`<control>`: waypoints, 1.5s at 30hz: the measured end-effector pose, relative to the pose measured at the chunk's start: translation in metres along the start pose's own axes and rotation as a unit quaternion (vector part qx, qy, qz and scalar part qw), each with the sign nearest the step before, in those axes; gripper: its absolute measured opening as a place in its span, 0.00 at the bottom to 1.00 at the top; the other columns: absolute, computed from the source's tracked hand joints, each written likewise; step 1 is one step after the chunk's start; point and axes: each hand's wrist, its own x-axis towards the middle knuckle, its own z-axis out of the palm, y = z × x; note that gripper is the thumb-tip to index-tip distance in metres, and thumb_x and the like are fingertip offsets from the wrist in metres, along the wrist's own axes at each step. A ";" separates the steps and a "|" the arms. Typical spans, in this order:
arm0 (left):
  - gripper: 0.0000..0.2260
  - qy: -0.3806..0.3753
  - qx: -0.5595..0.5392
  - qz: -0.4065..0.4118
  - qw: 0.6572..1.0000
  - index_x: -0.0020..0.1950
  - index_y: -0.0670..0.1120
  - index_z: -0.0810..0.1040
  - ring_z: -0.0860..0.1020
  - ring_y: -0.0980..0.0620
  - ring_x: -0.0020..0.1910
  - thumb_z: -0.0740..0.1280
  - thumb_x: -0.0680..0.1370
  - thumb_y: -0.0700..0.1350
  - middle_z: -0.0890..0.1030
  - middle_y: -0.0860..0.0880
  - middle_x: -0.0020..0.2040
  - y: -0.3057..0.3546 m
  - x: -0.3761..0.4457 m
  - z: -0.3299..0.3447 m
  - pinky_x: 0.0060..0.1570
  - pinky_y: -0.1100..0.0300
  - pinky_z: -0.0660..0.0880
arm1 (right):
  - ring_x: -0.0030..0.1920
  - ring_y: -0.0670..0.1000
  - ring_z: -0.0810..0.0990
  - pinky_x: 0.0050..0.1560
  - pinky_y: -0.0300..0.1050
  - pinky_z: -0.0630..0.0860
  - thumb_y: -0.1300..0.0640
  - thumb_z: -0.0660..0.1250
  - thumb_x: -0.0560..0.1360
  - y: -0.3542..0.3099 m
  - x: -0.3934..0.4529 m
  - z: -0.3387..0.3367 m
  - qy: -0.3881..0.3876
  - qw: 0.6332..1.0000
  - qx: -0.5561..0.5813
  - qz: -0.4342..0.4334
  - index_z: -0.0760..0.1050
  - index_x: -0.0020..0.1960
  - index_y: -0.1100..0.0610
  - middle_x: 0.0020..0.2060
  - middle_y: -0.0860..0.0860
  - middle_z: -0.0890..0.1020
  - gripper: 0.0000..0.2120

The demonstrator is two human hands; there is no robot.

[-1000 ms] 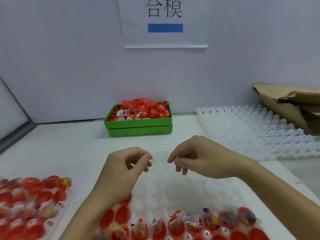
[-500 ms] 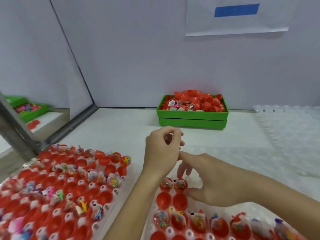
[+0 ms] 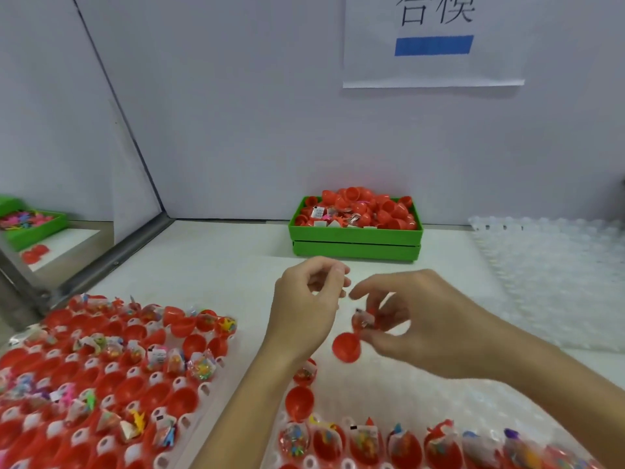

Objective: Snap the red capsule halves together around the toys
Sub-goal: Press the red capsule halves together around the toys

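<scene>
Two filled trays [image 3: 111, 367] flank hands, green bin [image 3: 355, 236] behind, seemingly unobstructed.

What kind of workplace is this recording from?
Probably a toy-capsule assembly station: trays of open red capsule halves loaded with bagged toys, a green bin heaped with more halves, and a paper sign on the partition.

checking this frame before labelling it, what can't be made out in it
- Head view: what the left hand pinches, if anything; its curled fingers hide it.
- Head view: the toy packet in the right hand; fingers and blur cover it.
- Head view: the wall sign, cut by the top edge.
- Head view: the front capsule row, cut by the bottom edge.
</scene>
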 end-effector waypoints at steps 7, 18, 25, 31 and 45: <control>0.14 -0.224 -0.031 -0.032 0.974 0.54 0.56 0.80 0.85 0.53 0.42 0.76 0.71 0.53 0.84 0.55 0.48 0.013 -0.015 0.010 0.42 0.62 0.81 | 0.35 0.46 0.84 0.40 0.47 0.82 0.55 0.76 0.70 0.026 -0.034 -0.018 0.094 0.986 0.088 0.106 0.82 0.49 0.48 0.38 0.45 0.84 0.09; 0.23 -0.298 0.030 0.032 0.953 0.59 0.64 0.78 0.82 0.56 0.49 0.75 0.73 0.40 0.81 0.57 0.48 0.020 -0.028 0.027 0.50 0.62 0.80 | 0.41 0.49 0.86 0.44 0.41 0.81 0.56 0.75 0.72 0.037 -0.061 -0.020 0.056 0.966 0.210 0.136 0.81 0.47 0.45 0.44 0.47 0.86 0.07; 0.22 -0.267 0.065 0.052 0.960 0.57 0.64 0.79 0.82 0.59 0.50 0.77 0.72 0.41 0.82 0.60 0.48 0.018 -0.029 0.031 0.48 0.64 0.80 | 0.45 0.50 0.87 0.48 0.40 0.82 0.51 0.72 0.75 0.038 -0.063 -0.023 0.060 0.947 0.281 0.144 0.84 0.50 0.48 0.45 0.50 0.87 0.05; 0.21 -0.255 0.062 0.063 0.963 0.57 0.64 0.80 0.82 0.60 0.52 0.77 0.72 0.42 0.83 0.62 0.50 0.016 -0.031 0.034 0.47 0.67 0.79 | 0.44 0.51 0.87 0.46 0.36 0.81 0.57 0.65 0.80 0.037 -0.066 -0.021 0.096 0.918 0.340 0.179 0.84 0.49 0.55 0.42 0.53 0.87 0.09; 0.22 -0.273 0.063 0.077 0.957 0.59 0.65 0.77 0.82 0.58 0.52 0.75 0.74 0.41 0.83 0.60 0.49 0.016 -0.031 0.033 0.49 0.64 0.80 | 0.45 0.52 0.87 0.46 0.35 0.80 0.60 0.66 0.79 0.034 -0.068 -0.023 0.096 0.902 0.375 0.189 0.84 0.50 0.58 0.43 0.55 0.87 0.07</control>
